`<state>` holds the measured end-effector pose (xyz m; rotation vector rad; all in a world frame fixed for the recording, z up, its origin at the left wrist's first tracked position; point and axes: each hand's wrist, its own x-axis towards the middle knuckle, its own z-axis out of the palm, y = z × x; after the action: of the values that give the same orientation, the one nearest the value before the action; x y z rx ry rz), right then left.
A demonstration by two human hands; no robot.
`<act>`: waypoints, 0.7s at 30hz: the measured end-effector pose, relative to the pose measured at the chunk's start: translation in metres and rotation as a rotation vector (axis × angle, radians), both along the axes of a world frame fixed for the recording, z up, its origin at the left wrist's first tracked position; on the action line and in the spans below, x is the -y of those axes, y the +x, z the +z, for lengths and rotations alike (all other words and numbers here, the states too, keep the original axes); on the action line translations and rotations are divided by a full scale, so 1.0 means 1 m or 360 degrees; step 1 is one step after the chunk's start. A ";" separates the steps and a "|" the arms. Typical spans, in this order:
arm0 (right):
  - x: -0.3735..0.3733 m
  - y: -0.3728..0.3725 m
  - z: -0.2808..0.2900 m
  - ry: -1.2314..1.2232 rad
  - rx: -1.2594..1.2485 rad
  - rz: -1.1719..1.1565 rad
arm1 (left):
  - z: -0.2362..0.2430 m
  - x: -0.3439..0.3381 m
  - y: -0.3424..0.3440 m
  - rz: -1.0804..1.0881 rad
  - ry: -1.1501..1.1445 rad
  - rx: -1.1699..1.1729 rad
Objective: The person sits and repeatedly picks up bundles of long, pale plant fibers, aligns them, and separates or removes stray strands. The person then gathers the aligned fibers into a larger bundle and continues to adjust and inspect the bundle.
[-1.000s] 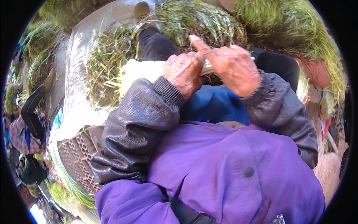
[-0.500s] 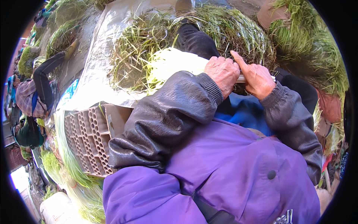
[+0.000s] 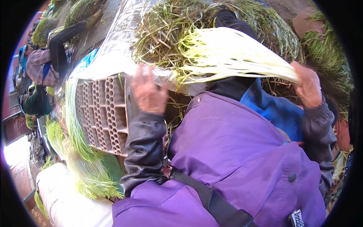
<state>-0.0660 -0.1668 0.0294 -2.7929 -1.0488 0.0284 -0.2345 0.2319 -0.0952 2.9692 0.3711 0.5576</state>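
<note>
Your right hand (image 3: pixel 307 85) pinches the end of long pale stalks (image 3: pixel 242 53), fanned out over your leg (image 3: pixel 235 23). Your left hand (image 3: pixel 149 92) is spread beside the brown block (image 3: pixel 102 111) full of holes.

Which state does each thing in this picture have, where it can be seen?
Right hand, closed around the narrow end of the pale stalks.
Left hand, open, apparently empty, blurred.
Pale stalks, gathered at the held end, fanned out at the other.
Brown holed block, holes open toward the camera.
Green heap, loose and tangled.
Green-tipped bundle, lying with tips spread.
</note>
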 end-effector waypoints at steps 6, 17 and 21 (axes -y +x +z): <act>0.017 0.005 0.021 -0.0011 -0.0011 -0.0114 | -0.029 -0.086 -0.078 0.0519 0.0239 -0.0372; 0.036 -0.001 0.020 0.0125 0.0032 -0.0100 | -0.052 -0.095 -0.086 0.0458 0.0269 -0.0500; 0.043 -0.009 0.025 0.0241 0.0177 -0.0088 | -0.052 -0.094 -0.083 0.0496 0.0333 -0.0556</act>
<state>-0.0746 -0.2103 0.0540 -2.7106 -0.9531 -0.2061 -0.3175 0.3262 -0.1475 3.2318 0.8669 0.0973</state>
